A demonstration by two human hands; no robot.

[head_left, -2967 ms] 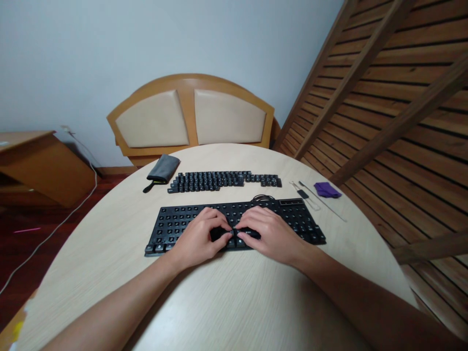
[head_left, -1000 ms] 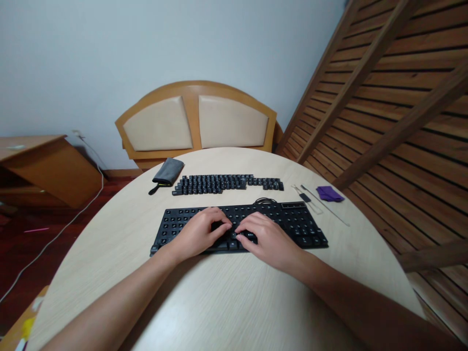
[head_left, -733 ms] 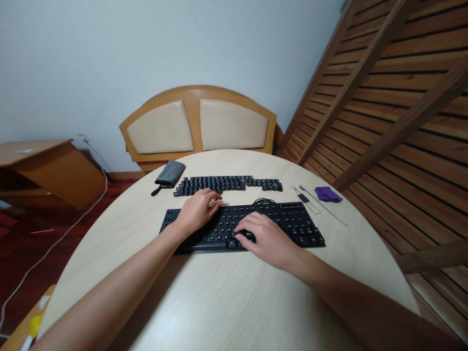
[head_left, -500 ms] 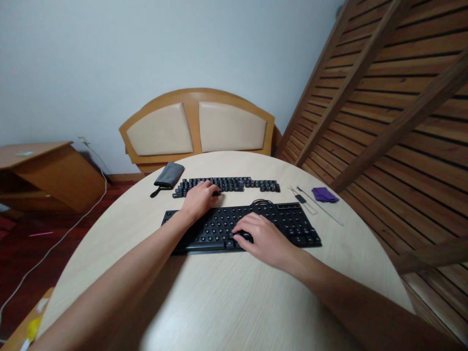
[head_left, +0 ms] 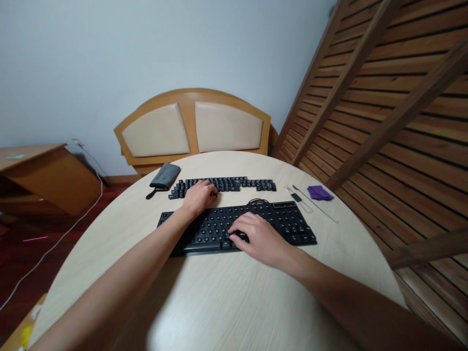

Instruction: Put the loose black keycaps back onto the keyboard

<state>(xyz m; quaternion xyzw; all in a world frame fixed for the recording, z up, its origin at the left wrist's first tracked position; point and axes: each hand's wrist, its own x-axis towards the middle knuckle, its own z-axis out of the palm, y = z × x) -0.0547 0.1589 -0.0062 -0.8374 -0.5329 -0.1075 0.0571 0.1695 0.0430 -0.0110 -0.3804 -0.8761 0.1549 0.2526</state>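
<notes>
A black keyboard [head_left: 204,229] with most of its keycaps off lies across the table; bare switch posts show in its rows. My right hand [head_left: 256,238] rests over its lower right part, thumb and fingers closed around a black keycap [head_left: 242,236] at the bottom row. Behind the keyboard, loose black keycaps [head_left: 234,184] are laid out in rows. My left hand [head_left: 199,197] reaches to the front of those rows, its fingers curled on a dark keycap [head_left: 214,193], partly hidden beneath the fingertips.
To the left of the loose keycaps lies a grey pouch [head_left: 166,176] with a black strap. At the right are a wire keycap puller [head_left: 297,197], a thin metal rod [head_left: 316,204] and a folded purple cloth [head_left: 320,192]. A coiled cable [head_left: 258,201] sits behind the keyboard.
The whole view has shifted slightly, so everything appears a little farther left. Both hands stay at nearly the same spots on the keyboard and among the loose keycaps.
</notes>
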